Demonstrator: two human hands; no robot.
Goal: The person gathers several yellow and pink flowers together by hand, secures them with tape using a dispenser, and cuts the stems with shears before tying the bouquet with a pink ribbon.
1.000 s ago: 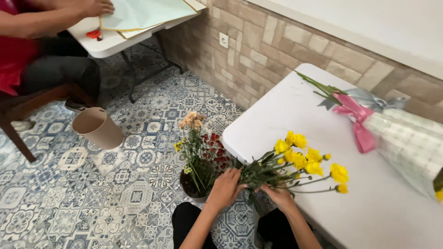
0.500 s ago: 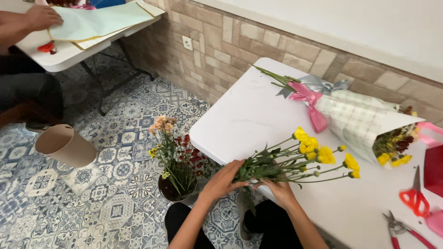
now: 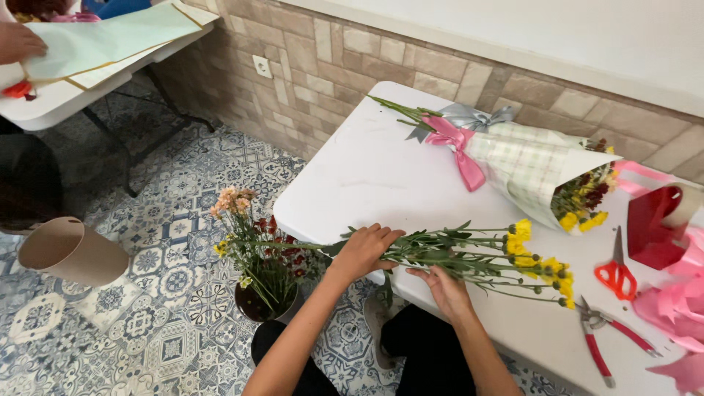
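Stems (image 3: 469, 257) – green, leafy, yellow blooms – lie across table (image 3: 367, 176); left hand (image 3: 364, 251) and right hand (image 3: 445, 291) both closed around them.

A white table (image 3: 367, 176) is carrying a loose bunch of yellow flowers (image 3: 477, 257), a wrapped bouquet (image 3: 528, 161) with a pink ribbon, orange scissors (image 3: 616, 271), red-handled pruners (image 3: 598, 345) and pink paper (image 3: 671, 304), while a flower pot (image 3: 264, 301) is sitting on the tiled floor (image 3: 169, 293).
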